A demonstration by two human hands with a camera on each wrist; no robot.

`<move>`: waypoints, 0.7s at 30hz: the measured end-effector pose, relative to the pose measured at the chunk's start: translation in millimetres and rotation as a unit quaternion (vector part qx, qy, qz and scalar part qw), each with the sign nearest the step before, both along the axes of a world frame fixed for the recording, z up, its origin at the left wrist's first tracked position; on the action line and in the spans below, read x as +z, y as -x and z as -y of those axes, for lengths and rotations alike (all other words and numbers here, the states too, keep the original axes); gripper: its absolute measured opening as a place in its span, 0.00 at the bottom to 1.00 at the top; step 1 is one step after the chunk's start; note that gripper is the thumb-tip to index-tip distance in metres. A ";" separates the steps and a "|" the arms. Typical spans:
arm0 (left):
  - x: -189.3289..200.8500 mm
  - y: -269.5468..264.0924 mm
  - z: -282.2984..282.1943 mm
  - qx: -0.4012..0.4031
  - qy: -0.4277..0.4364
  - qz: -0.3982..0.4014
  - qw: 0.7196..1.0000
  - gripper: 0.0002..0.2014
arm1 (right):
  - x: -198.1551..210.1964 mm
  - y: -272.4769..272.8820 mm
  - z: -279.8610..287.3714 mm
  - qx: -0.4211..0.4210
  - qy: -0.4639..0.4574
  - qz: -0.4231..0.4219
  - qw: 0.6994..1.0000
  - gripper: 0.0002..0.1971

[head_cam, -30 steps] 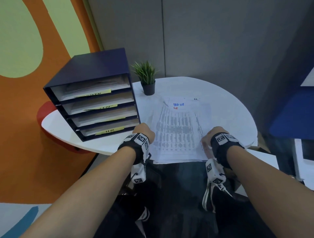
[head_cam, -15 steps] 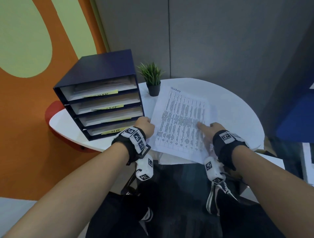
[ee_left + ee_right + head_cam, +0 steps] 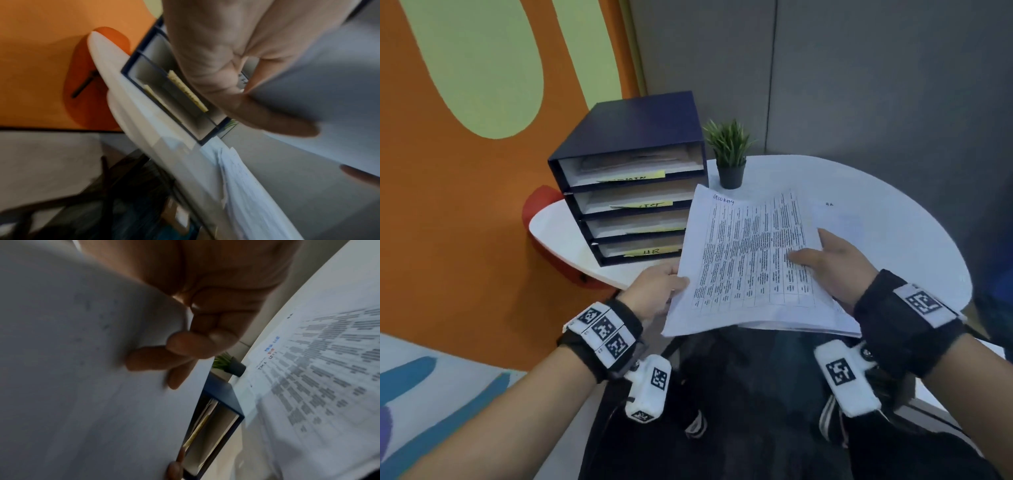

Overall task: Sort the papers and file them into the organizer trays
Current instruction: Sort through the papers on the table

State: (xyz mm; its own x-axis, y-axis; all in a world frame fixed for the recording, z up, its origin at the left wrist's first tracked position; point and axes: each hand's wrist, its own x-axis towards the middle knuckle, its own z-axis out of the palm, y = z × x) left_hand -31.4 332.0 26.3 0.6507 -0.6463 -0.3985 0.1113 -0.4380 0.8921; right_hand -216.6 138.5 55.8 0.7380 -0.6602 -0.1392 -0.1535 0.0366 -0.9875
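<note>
Sheet (image 3: 750, 253) lifted off stack (image 3: 822, 327), pinched at both side edges by left hand (image 3: 657, 291) and right hand (image 3: 832, 263); light, floppy, best supported underneath, probably.

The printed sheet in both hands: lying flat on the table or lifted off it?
Lifted. The printed sheet tilts up above the stack of papers, left hand and right hand gripping its side edges.
</note>
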 end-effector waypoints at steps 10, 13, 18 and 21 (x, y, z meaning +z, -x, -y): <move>12.4 -28.9 -70.0 0.110 -0.021 0.002 0.994 0.05 | 3.3 -26.8 -61.9 0.099 -0.073 -0.042 0.992 0.13; 13.4 -43.4 -88.1 0.148 -0.011 -0.017 0.989 0.10 | 2.2 -43.4 -71.9 0.101 -0.095 -0.025 0.990 0.13; 5.6 -75.1 -109.6 0.204 -0.005 -0.040 0.978 0.21 | 0.2 -67.5 -84.8 0.117 -0.129 -0.025 0.984 0.11; -3.9 -91.1 -115.7 0.225 0.001 -0.036 0.974 0.29 | -6.0 -74.4 -87.7 0.147 -0.132 -0.038 0.980 0.13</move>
